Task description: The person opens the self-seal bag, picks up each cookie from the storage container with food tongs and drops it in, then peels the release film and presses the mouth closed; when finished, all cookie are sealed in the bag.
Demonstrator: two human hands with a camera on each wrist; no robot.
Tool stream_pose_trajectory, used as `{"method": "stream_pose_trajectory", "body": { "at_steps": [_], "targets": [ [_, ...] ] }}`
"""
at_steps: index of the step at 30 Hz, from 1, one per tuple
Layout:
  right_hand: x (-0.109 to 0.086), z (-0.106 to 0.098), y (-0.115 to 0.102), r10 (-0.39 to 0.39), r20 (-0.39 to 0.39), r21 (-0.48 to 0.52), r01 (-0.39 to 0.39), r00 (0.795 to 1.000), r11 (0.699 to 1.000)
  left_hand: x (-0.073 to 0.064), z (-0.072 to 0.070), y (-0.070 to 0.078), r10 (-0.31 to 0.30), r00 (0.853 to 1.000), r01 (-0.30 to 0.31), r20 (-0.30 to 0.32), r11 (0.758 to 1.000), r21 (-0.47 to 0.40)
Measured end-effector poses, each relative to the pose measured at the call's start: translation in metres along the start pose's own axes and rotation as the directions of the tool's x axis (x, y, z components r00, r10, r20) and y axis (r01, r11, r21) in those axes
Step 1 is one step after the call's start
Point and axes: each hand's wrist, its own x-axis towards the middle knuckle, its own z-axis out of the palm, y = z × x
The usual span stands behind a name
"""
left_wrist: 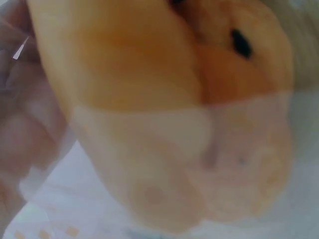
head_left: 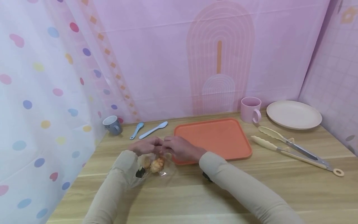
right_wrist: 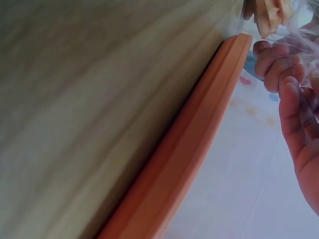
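Item: clear plastic bag [head_left: 152, 166] holding orange-and-cream pastries [head_left: 156, 165], hanging just above the wooden table [head_left: 195, 193] at its near left, beside the near-left corner of the orange tray [head_left: 215, 137]. In the left wrist view the pastry fills the frame, golden on top, pale below, behind the film.

Handling: left hand [head_left: 146, 145] and right hand [head_left: 180, 148] meet at the bag's top, fingertips curled and pinching the film between them; fingers of both hands are narrow, closed on the plastic. The right wrist view shows curled fingers [right_wrist: 276, 62] in crinkled film beside the tray rim.

Risk, as judged: the thin film could tear unevenly or slip from the pinch, dropping the pastries onto the table; a hard pull may crush the soft pieces.

Surroundings: blue spoon [head_left: 136, 130], pale blue knife [head_left: 153, 129], grey-blue cup [head_left: 112, 124] behind; pink mug [head_left: 250, 109], cream plate [head_left: 293, 114], tongs [head_left: 296, 151] to the right.
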Motion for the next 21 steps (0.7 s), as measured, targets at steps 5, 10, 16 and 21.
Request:
{"method": "stream_pose_trajectory", "body": {
  "at_steps": [5,10,16,21],
  "targets": [
    [-0.004,-0.004,0.004,-0.004,0.059,0.004,0.004,0.998,1.0,-0.004,-0.004,-0.002,0.004,0.997,-0.001,-0.083,0.999,0.039],
    [-0.016,-0.015,0.006,0.064,0.05,0.078,-0.068,0.997,0.995,-0.007,-0.003,-0.002,-0.011,0.991,0.013,-0.131,1.0,0.016],
    [-0.042,-0.034,0.008,0.098,0.088,0.119,-0.108,0.991,0.987,-0.016,-0.004,-0.005,-0.087,0.964,0.067,-0.251,0.994,-0.088],
    [-0.075,-0.054,0.005,0.12,0.11,0.193,-0.14,0.987,0.971,-0.025,-0.008,-0.012,-0.064,0.947,0.018,-0.313,0.989,-0.147]
  ]
}}
